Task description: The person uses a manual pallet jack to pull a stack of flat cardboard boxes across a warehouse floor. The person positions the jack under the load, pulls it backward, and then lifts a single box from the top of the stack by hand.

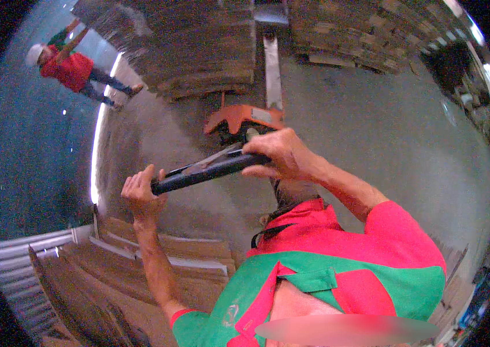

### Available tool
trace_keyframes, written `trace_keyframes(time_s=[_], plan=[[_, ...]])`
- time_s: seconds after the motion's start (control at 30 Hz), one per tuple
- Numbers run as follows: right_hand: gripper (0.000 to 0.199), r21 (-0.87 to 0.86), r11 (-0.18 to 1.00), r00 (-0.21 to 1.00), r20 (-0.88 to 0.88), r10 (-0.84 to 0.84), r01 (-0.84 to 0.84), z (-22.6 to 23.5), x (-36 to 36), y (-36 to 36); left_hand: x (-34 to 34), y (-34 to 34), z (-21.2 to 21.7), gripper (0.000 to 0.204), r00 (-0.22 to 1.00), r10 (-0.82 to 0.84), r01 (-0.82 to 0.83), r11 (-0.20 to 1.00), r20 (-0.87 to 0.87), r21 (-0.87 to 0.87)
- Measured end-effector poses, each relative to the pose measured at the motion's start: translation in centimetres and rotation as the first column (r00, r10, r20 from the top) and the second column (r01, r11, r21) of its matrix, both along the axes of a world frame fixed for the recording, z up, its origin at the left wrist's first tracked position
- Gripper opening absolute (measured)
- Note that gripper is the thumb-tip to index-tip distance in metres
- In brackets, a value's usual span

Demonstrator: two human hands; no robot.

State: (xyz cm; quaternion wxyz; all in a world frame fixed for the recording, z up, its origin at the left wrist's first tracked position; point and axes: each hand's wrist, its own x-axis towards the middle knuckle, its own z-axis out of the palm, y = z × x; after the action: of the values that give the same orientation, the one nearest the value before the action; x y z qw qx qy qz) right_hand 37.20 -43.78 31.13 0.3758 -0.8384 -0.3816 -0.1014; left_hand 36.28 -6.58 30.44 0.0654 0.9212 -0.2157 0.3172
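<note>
Both hands (141, 194) (279, 153) raised, gripping handle (210, 169) (pallet jack (244, 118)).

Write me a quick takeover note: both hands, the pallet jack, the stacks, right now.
Left hand: closed on the left end of the black pallet jack handle.
Right hand: closed on its right end.
Orange pallet jack: on the concrete floor, its fork pointing toward the cardboard stacks.
Done: handle held in both hands.
Left: whether the fork carries any load cannot be told.
Another person stands far left.

Glossy black plastic handle (210, 169); matt, rough corrugated cardboard stacks (199, 52).
</note>
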Motion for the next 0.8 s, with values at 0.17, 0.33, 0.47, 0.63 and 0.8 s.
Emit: trace_keyframes(time_s=[0.17,0.33,0.47,0.63,0.8], plan=[[0.039,0.037,0.993,0.993,0.035,-0.114,0.113,-0.2,-0.7,-2.2,-1.8,-3.3,1.6,0.021,0.99,0.071,-0.064,0.996,-0.121,0.061],[0.044,0.05,0.996,0.994,0.07,-0.081,0.078,-1.9,-0.6,-2.9,-3.5,-3.8,0.5,0.024,0.885,0.187,-0.127,0.978,-0.425,0.166],[0.048,-0.007,0.998,0.994,0.084,-0.067,0.068,-5.7,-1.4,-4.9,-5.4,-5.3,-2.5,0.025,0.858,0.228,-0.115,0.959,-0.461,0.259],[0.054,-0.111,0.992,0.999,0.012,-0.053,0.054,-10.0,-3.8,-5.3,-8.2,-6.8,-4.7,0.031,0.727,0.296,-0.075,0.931,-0.62,0.356],[0.055,-0.134,0.991,1.0,-0.005,0.026,-0.027,-14.7,-7.9,-6.9,-11.8,-7.7,-10.5,0.038,0.548,0.24,0.0,0.958,-0.801,0.287]])
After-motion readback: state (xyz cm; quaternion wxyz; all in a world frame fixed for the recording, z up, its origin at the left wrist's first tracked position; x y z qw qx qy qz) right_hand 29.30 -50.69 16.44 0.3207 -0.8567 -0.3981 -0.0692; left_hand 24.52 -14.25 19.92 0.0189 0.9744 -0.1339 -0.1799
